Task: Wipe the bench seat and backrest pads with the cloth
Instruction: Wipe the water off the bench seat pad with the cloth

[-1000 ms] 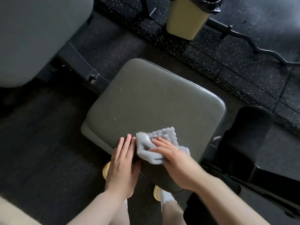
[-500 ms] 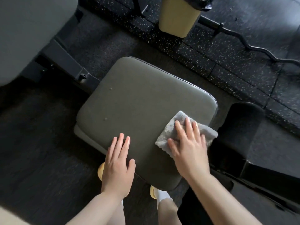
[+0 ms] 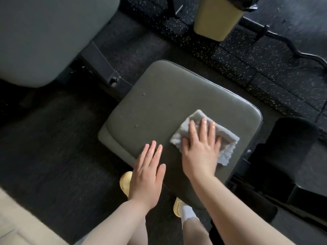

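Observation:
The grey-green seat pad (image 3: 169,96) fills the middle of the head view, with two small droplets near its left side. A light grey cloth (image 3: 228,144) lies flat on the pad's right part. My right hand (image 3: 200,149) presses down on the cloth with fingers spread. My left hand (image 3: 146,174) rests flat and empty on the pad's near edge, fingers together. The grey backrest pad (image 3: 44,36) sits at the upper left, apart from both hands.
A black frame bar (image 3: 102,66) joins seat and backrest. A yellow bin (image 3: 215,20) with a black liner stands on the speckled floor beyond. A curl bar (image 3: 286,43) lies at the upper right. A black roller pad (image 3: 293,138) is right of the seat.
My right hand slid the cloth from the pad's near edge by the left hand to the right part and spread it flatter. The left hand stayed on the near edge.

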`<state>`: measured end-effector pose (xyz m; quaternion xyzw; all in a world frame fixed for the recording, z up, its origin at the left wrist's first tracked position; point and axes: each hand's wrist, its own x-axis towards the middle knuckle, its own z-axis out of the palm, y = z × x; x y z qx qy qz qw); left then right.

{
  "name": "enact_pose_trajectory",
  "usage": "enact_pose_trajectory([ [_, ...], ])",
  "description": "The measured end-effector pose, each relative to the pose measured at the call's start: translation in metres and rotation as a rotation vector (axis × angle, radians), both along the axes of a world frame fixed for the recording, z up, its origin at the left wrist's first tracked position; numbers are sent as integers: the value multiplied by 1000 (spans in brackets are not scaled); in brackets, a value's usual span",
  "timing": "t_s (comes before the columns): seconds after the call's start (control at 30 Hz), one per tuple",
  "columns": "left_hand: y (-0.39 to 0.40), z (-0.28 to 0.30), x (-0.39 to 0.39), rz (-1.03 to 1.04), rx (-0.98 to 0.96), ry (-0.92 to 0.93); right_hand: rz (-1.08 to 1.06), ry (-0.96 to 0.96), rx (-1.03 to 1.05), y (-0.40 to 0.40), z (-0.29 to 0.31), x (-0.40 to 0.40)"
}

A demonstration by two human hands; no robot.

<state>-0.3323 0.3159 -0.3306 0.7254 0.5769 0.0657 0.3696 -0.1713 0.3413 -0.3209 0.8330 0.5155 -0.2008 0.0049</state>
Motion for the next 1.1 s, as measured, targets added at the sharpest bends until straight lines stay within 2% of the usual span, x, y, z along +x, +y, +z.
enact_pose_trajectory([
  [0.03, -2, -1, -1, 9, 5, 13, 69, 2, 6, 2, -3, -19],
  [0.1, -5, -5, -5, 15, 16, 76, 345, 0, 45, -12, -2, -33],
  [0.17, -8, -9, -13, -28, 34, 141, 564, 12, 47, -33, 3, -10],
  [0.2, -9, -10, -16, -53, 31, 155, 610, 14, 50, -38, 7, 10],
  [0.27, -7, -12, -19, -69, 23, 149, 504, -26, 14, -34, 12, 52],
  [0.37, -7, -12, -17, -47, 22, 137, 122, -97, -20, 13, 11, 92],
  [0.43, -8, -9, -12, -10, 22, 109, -170, -90, -59, 58, 8, 92],
  [0.5, -8, -8, -7, 50, 6, 79, -278, -83, -61, 89, 6, 67],
  [0.57, -6, -8, -5, 81, 8, 52, -74, -31, -28, 87, -4, 40],
  [0.67, -3, -8, -6, 72, 11, 55, 494, 15, 86, 58, -5, 49],
  [0.73, -2, -8, -9, 46, 6, 53, 644, -6, 94, 69, -5, 82],
  [0.8, -2, -10, -12, 19, 21, 48, 451, -47, 10, 96, -5, 89],
  [0.87, -2, -9, -12, 11, 25, 44, 65, -21, -51, 138, -9, 63],
  [0.9, -2, -9, -12, 18, 20, 36, -43, 15, -76, 158, -9, 44],
  [0.93, -2, -9, -11, 29, 14, 28, -52, 42, -86, 170, -10, 24],
  [0.97, -2, -10, -10, 42, 9, 24, 38, 57, -78, 174, -11, 8],
  [1.03, -3, -11, -9, 46, 22, 26, 370, 47, -35, 158, -15, -9],
  [1.1, -3, -10, -9, 35, 40, 36, 643, 52, 35, 127, -15, -1],
])
